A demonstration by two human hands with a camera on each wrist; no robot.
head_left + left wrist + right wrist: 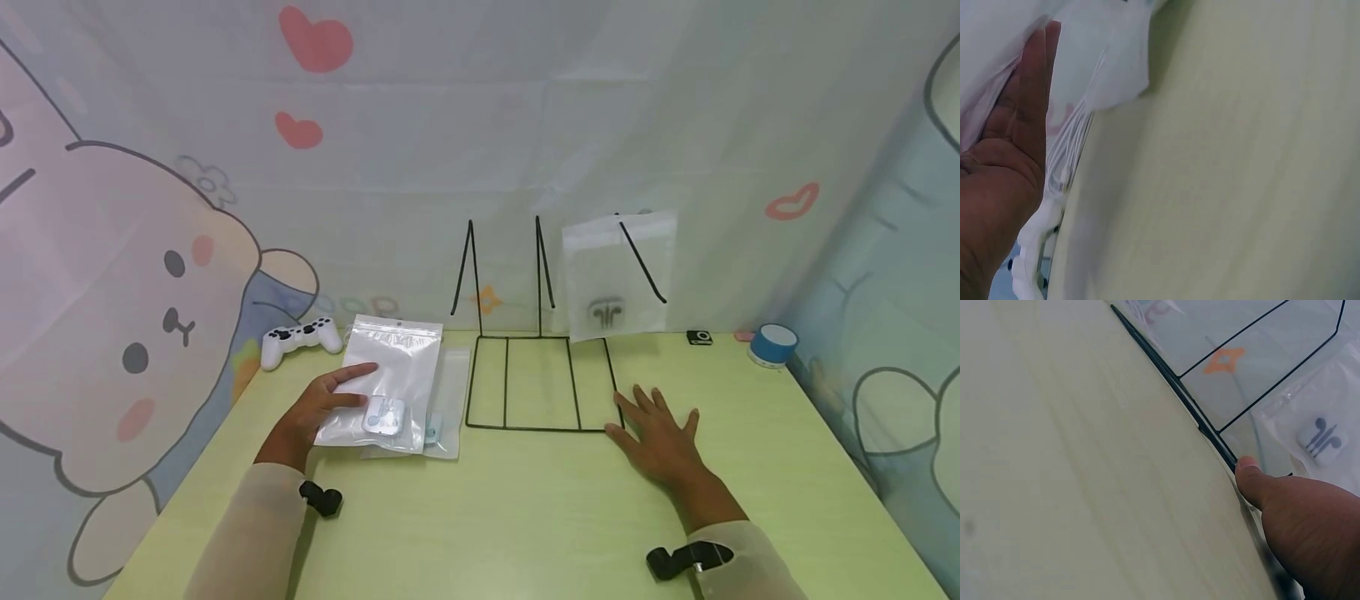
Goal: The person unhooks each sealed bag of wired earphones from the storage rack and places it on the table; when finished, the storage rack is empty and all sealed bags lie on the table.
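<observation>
In the head view, my left hand (318,408) grips the left side of a white zip bag (397,350) holding a small white earphone case (384,415). Its index finger and thumb lie over the front; the other fingers are hidden behind. A second zip bag (450,400) lies partly under the first. My right hand (660,442) rests with spread fingers at the front right corner of a black wire display rack (543,429). The right wrist view shows its thumb (1250,469) against the base rod. From the rack's right hook hangs a clear bag (592,258) with earphones (606,313).
Behind the left hand lies a white game controller (300,336). Some white cable (1075,134) shows near it in the left wrist view. At the back right are a small black device (699,337) and a blue round container (772,344). A printed curtain (450,100) hangs behind the table.
</observation>
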